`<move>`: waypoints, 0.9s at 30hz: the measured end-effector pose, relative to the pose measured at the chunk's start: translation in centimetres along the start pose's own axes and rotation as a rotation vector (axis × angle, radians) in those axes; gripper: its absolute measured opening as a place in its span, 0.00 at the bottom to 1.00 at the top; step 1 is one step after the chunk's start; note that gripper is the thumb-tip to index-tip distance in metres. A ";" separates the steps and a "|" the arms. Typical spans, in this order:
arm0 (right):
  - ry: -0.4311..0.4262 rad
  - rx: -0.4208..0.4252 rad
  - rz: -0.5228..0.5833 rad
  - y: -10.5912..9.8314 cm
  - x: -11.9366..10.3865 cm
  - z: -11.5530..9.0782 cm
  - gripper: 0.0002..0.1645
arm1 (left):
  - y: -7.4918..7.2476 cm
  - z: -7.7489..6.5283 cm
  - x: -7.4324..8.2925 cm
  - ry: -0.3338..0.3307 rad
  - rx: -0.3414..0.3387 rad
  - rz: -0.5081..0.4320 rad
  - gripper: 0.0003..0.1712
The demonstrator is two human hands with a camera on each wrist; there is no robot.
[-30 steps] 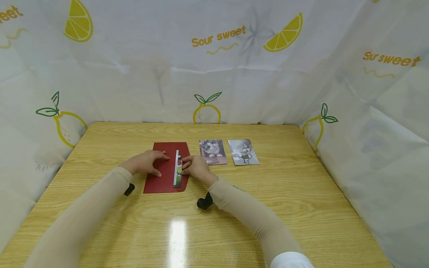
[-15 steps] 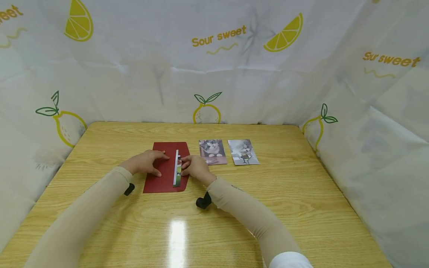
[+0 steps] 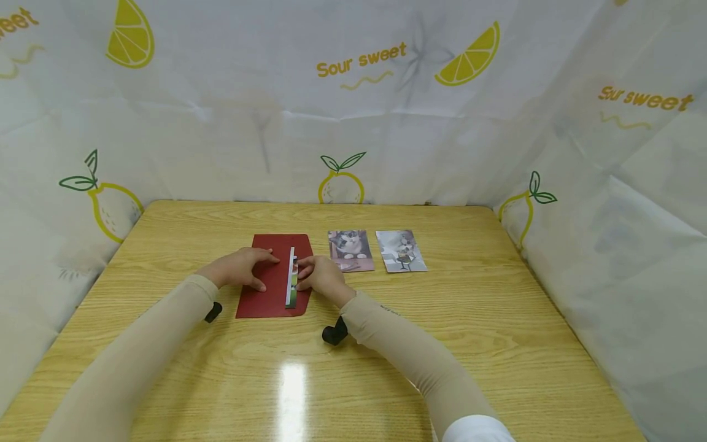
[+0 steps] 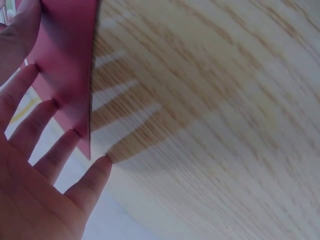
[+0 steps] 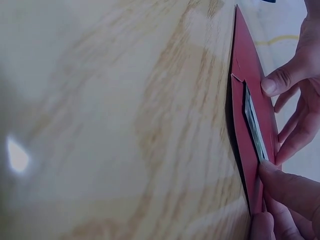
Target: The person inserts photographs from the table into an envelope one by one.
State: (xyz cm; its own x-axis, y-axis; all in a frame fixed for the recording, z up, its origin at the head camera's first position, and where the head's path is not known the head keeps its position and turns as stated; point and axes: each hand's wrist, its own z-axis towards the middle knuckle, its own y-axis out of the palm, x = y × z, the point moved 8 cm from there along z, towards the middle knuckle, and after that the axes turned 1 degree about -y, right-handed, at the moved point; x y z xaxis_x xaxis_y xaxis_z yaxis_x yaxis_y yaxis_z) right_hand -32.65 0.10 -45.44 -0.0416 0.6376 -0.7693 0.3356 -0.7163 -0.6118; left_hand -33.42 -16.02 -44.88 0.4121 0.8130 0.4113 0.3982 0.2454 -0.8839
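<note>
A red envelope [image 3: 272, 302] lies on the wooden table, its flap side to the right. Photo cards [image 3: 292, 297] stick partly out of its opening as a narrow strip with a white edge and green and red print. My left hand [image 3: 239, 268] rests on the envelope with fingers spread; in the left wrist view its little fingertip is on the table beside the envelope's edge. My right hand [image 3: 326, 278] holds the cards' outer edge between thumb and fingers. In the right wrist view, the right thumb [image 5: 285, 186] presses on that edge, and the other fingers are partly hidden behind it.
Right of the envelope lie a photo card with a cat [image 3: 350, 248] and another with a grey-white picture [image 3: 402, 252]. A dark wrist-worn piece [image 3: 334, 333] hangs under the right wrist. White lemon-print cloth [image 3: 237, 141] stands behind the table [image 3: 469, 344].
The photo cards have slid slightly left into the envelope, and the right fingers have moved left with them. The left hand and the envelope have stayed in place.
</note>
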 end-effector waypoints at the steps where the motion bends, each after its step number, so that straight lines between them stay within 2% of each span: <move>1: -0.002 0.000 -0.004 0.0 0.0 0.0 0.32 | 0.0 0.0 0.0 0.000 0.000 0.000 0.37; 7: -0.004 0.004 -0.029 0.1 0.0 0.2 0.34 | 0.0 0.0 -0.1 -0.002 0.000 -0.006 0.37; 18: 0.022 -0.005 -0.022 0.1 0.1 0.0 0.31 | 0.0 -0.1 -0.1 -0.002 0.000 -0.005 0.37; 27: 0.006 0.001 -0.101 0.2 0.0 0.1 0.31 | 0.0 -0.1 -0.1 -0.007 -0.001 0.000 0.37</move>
State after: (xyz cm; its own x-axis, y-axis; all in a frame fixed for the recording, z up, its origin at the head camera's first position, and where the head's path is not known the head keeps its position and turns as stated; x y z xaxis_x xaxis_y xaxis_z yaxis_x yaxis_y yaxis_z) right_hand -32.64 -0.10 -45.58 -0.0699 0.7081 -0.7026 0.3292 -0.6485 -0.6864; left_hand -33.39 -16.09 -44.90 0.4066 0.8165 0.4100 0.3991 0.2449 -0.8836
